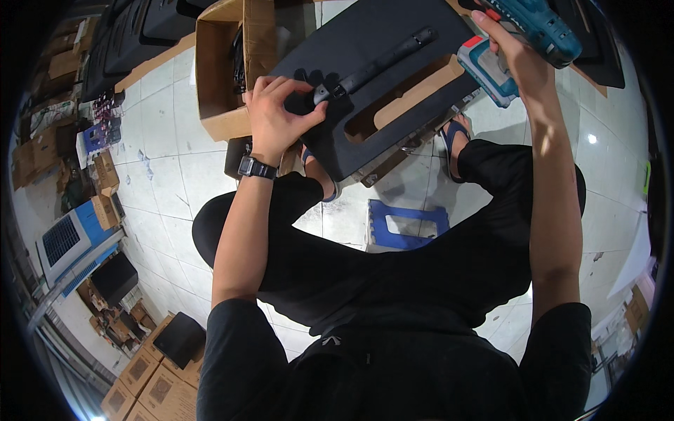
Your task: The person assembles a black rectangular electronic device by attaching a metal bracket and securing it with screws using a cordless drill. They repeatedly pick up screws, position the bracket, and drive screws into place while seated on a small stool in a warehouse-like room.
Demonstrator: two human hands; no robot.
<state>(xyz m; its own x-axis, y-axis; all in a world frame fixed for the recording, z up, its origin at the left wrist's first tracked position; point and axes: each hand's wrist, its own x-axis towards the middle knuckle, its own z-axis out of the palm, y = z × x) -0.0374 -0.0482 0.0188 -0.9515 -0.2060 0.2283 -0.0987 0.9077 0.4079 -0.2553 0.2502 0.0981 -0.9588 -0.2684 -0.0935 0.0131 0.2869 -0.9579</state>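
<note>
2 left fingers (314,116), slightly parted, pinch a black handle (375,67); right fingers (496,30) wrap a teal drill (551,31).

Workshop-like room, power tool (544,28) at far right, black panel (337,45) far centre, open carton (223,126) to its left, stacked cartons (165,394) near left, white tiled floor (154,189)

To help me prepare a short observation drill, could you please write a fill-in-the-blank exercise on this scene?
1. The cordless power tool is gripped by the person's ____.
2. The fingers of the left hand are at one end of a slim bar coloured ____.
3. A watch is worn on the ____ wrist.
4. The open box left of the black panel is made of ____.

Missing words: right hand; black; left; cardboard.
</note>
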